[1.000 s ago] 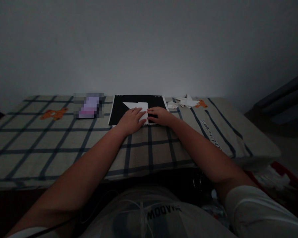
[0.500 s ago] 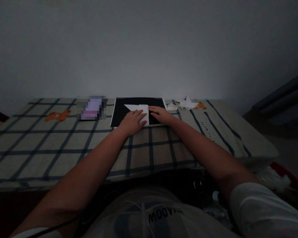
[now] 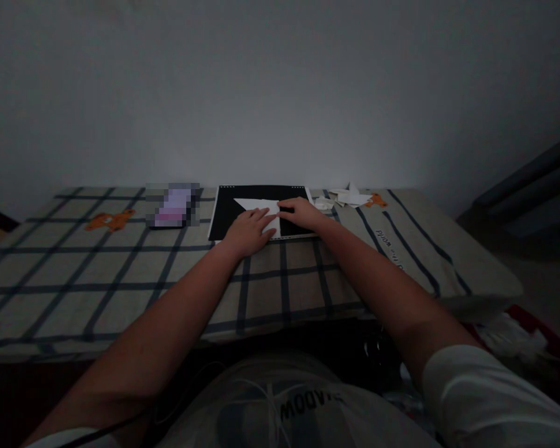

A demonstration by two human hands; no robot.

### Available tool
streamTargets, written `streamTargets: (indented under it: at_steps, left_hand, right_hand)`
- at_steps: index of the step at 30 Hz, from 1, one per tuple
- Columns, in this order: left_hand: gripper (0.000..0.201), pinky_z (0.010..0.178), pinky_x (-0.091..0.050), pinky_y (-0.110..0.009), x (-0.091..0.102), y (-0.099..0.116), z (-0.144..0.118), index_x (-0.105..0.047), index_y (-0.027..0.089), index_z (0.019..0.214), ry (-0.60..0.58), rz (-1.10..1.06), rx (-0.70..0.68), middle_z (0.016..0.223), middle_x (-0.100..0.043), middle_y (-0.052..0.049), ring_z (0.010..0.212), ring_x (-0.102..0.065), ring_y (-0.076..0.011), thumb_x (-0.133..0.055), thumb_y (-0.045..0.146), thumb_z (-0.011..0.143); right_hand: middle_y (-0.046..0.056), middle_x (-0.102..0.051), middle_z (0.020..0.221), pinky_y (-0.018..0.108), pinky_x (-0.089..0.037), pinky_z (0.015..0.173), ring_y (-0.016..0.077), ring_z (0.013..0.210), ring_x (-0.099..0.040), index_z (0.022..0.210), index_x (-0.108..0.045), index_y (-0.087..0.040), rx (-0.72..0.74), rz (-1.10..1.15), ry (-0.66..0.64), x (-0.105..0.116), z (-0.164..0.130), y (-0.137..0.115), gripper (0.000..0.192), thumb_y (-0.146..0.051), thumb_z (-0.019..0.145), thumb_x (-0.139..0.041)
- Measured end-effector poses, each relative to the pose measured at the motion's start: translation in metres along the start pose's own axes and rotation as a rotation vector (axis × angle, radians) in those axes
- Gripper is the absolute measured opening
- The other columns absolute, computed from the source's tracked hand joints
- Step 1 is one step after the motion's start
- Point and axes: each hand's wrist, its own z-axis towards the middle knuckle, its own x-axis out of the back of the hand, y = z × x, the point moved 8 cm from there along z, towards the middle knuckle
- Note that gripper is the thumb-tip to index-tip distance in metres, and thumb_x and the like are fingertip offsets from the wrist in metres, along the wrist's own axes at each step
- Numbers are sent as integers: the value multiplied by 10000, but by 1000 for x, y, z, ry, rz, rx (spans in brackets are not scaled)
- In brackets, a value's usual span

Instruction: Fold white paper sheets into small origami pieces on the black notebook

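A folded sheet of white paper (image 3: 272, 227) lies on a black sheet with a white border (image 3: 226, 214), one pointed corner reaching left. My left hand (image 3: 249, 233) rests flat over the paper, fingers spread, covering much of its lower left part. At the paper's right edge is my right hand (image 3: 301, 213), its fingers bent and its thumb and forefinger touching that edge. The exact grip of these fingertips is hard to make out in the dim light.
White folded-paper pieces (image 3: 350, 197) lie right of the black sheet. A phone (image 3: 173, 205), partly pixelated, lies to the left. A checked cloth (image 3: 205, 274) with bear prints covers the table, which stands against a plain wall (image 3: 280, 93). A red container (image 3: 536, 330) stands low at right.
My right hand has gone from lying flat to an arched shape with bent fingers at the paper's edge. The small raised flap at the paper's top sits lower. My left hand has barely moved.
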Motion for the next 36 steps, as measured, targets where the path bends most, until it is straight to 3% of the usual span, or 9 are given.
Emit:
streamTargets:
  at_steps: [6,10,16,25,31,36]
  left_hand:
    - [549,1206,-307,-463,3,3,-1,-461,262,1549,3,1,-2,1625,-424,-84,1464,-424,-303,-389,471,1047]
    - [544,1208,-308,-466,3,3,-1,-460,271,1549,-4,16,1,1628,-420,-77,1471,-418,-299,-365,479,1055]
    - [540,1205,-314,-470,3,2,-1,-473,267,1540,-15,19,13,1634,-410,-81,1482,-402,-311,-369,480,1055]
    - [550,1215,-301,-470,4,3,-1,-488,220,1532,-7,11,6,1635,-401,-106,1481,-403,-313,-372,463,1052]
    - [552,1211,-293,-486,-1,1,1,-477,228,1538,-20,-12,-12,1634,-400,-117,1483,-403,-304,-359,472,1056]
    - [543,1199,-305,-481,-2,0,2,-481,249,1529,-21,-14,-18,1636,-403,-95,1487,-395,-287,-353,479,1054]
  right_hand:
    - [188,-599,1457,477,-377,1180,277,1380,-536,1455,-575,-130,-16,-23,91,0,-2,2,559,-277,929,-693]
    - [150,-517,1548,474,-346,1200,263,1434,-471,1542,-463,-165,38,-44,45,-7,-4,-1,618,-257,958,-642]
    - [184,-638,1393,511,-476,1066,334,1307,-544,1582,-411,-175,-87,-136,6,-7,-7,2,656,-370,983,-593]
    - [161,-687,1263,471,-503,1021,321,1239,-572,1541,-492,-229,-110,-199,13,-7,-8,5,603,-425,979,-590]
    - [111,-601,1473,511,-483,1046,333,1257,-541,1457,-591,-203,-6,-256,8,-6,-12,-8,476,-377,1019,-518]
    - [75,-621,1459,537,-469,1057,327,1234,-559,1340,-692,-228,37,-277,-3,-5,-12,-7,396,-396,1020,-531]
